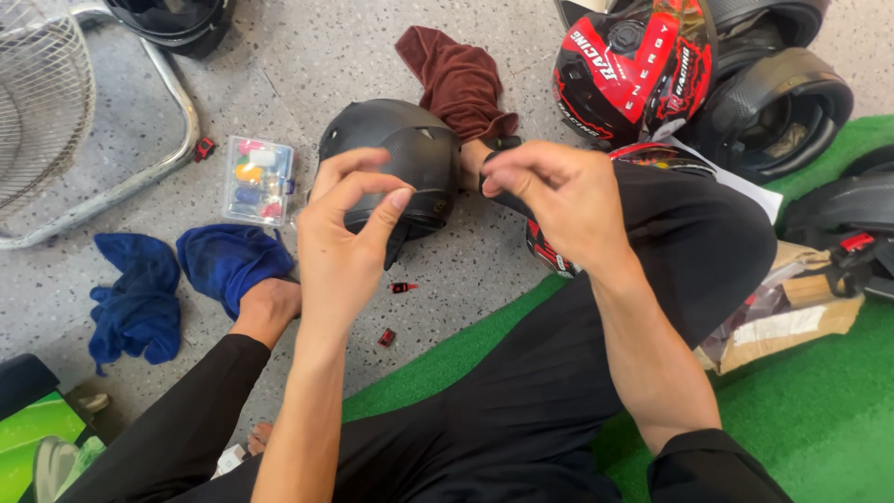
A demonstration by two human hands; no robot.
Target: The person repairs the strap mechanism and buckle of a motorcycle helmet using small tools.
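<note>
While something too small to be made out is pinched between thumb and forefinger of each hand, the work is held in the air just above the matte black helmet [396, 163], which sits on the speckled floor [307, 56] between the person's legs; the left hand [346, 244] is raised with its fingertips pressed together, and the right hand [559, 200] is curled likewise, thumb against forefinger; whether one piece or two is gripped cannot be told. The step is judged best done with the pinch kept light and steady, the two hands brought close over the helmet so that a dropped piece lands near at hand rather than rolling off; care would be called for, since two small red and black parts [402, 288] already lie loose on the floor beside the helmet. The helmet's shell is smooth, rounded and dull, with a woven, carbon-like pattern on one panel; a crumpled maroon cloth [456, 79] is seen just behind it, soft and folded; a clear plastic box [259, 180] of small coloured pieces is set to its left; two rumpled blue cloths [177, 279] lie nearer the left leg. A glossy red and black helmet [633, 65] and further dark helmets [782, 112] are stacked to the right, beside green artificial turf [810, 410]; a wire fan guard [47, 102] is seen at the far left.
</note>
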